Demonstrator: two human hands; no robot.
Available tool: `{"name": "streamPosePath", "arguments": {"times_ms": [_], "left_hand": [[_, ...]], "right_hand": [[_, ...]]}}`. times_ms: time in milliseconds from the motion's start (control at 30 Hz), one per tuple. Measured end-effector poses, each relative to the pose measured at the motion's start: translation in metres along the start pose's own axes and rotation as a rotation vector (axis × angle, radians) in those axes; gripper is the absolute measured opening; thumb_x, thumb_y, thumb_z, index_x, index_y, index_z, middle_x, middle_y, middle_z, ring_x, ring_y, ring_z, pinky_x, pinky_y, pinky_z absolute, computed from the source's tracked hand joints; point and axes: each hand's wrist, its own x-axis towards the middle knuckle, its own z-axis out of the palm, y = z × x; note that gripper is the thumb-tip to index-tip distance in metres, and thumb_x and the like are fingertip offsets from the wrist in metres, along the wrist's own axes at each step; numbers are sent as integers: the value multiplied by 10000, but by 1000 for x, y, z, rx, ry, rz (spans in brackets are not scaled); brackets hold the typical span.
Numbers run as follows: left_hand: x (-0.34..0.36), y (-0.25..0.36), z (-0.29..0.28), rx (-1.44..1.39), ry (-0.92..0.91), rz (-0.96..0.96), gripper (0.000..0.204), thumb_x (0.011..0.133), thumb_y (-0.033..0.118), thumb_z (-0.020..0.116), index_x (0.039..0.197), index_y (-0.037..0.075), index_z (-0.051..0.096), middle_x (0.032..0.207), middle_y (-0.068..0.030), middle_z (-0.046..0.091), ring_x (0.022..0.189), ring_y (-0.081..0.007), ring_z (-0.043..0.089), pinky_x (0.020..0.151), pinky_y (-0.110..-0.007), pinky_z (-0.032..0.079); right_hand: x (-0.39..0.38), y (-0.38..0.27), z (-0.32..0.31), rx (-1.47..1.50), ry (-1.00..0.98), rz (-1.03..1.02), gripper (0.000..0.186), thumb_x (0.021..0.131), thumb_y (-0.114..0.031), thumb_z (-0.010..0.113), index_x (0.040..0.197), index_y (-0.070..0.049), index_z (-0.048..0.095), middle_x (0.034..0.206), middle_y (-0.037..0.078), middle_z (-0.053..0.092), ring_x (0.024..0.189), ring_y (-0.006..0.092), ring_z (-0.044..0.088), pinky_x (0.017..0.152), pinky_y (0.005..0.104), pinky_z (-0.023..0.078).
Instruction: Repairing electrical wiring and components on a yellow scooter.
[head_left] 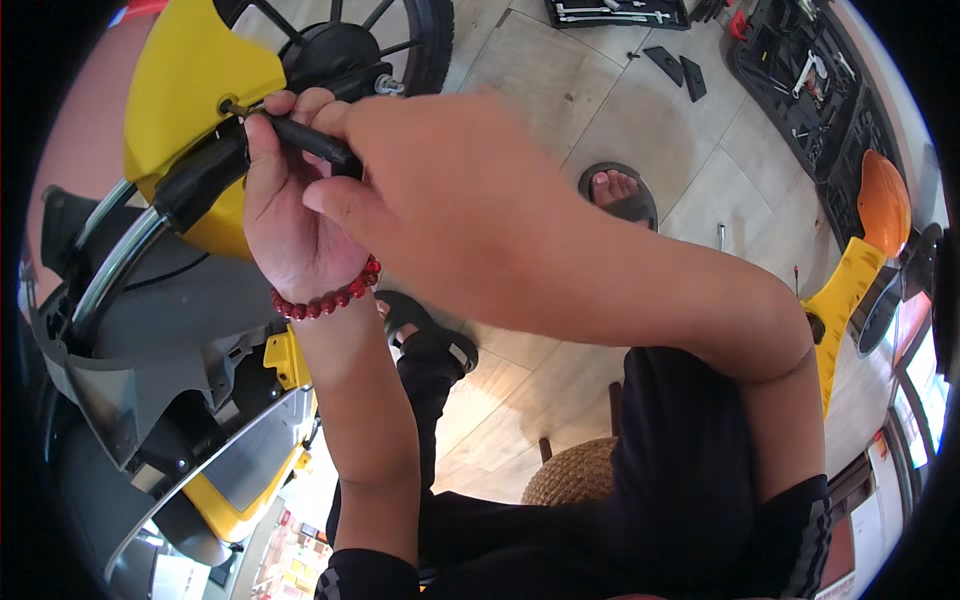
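A screwdriver (312, 142) with a thick black handle lies slantwise between my hands, its tip end at a bolt (228, 105) in the yellow front fender (190, 80) of a motorbike. My left hand (300, 220), palm up and with a red bead bracelet (325, 303) at the wrist, closes its fingers and thumb about the front part of the tool. From the right, my right hand (420, 170) reaches across and grips the handle's rear end. Its fingers are partly hidden behind the back of the hand. A black fork tube (205, 178) stands beside my left thumb.
The spoked wheel (340, 55) is beyond my hands. Open tool cases (800, 90) and a socket tray (618, 12) lie on the tiled floor, with two black plates (677, 72) and a small socket (721, 236). An orange and yellow part (850, 285) stands at right; a woven stool (575, 474) sits below.
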Motion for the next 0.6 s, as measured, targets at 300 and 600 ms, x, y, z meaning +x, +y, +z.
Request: {"name": "streamPosePath", "arguments": {"times_ms": [300,600], "left_hand": [[-1,2,13,31,84,38,250,976,286,374,1028,67,483,894,-33,443,812,-159,447,765,-319,404],[-8,-8,15,107,237,25,276,976,307,366,1051,89,517,925,-26,495,867,-170,488,758,-298,430]], "right_hand": [[6,1,5,-29,335,-151,263,731,-176,616,906,20,616,821,131,598,740,234,613,638,332,506],[0,9,5,-260,155,-200,274,771,-185,643,993,-28,604,885,126,585,833,284,591,693,324,499]]}}
